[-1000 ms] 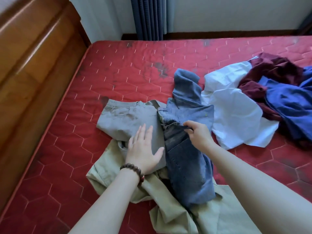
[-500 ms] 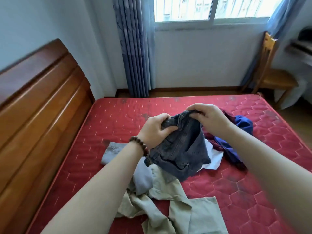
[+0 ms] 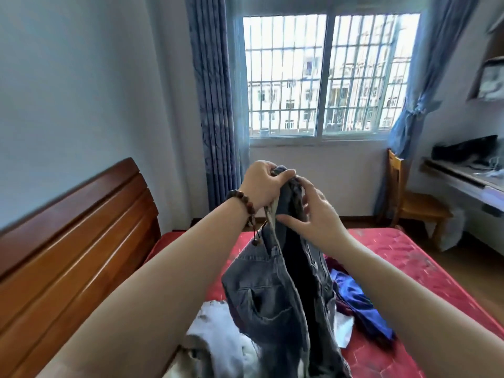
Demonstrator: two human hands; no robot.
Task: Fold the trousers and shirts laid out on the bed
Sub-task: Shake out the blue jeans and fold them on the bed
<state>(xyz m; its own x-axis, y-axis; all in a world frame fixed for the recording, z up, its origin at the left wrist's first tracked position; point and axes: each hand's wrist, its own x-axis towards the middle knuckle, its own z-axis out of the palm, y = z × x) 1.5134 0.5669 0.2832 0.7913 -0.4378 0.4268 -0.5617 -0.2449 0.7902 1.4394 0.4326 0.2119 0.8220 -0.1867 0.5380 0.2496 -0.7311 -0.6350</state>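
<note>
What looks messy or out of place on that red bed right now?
The dark grey denim trousers hang in the air, gripped at the waistband by the left hand, with the right hand on them. Under them a blue garment and white cloth lie crumpled, unfolded, on the red quilted mattress.

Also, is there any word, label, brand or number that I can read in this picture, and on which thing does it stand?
None can be read.
Grey jeans, held up by the left hand and right hand: no readable label or brand.
Framed item on the right wall: too blurred to tell.
</note>
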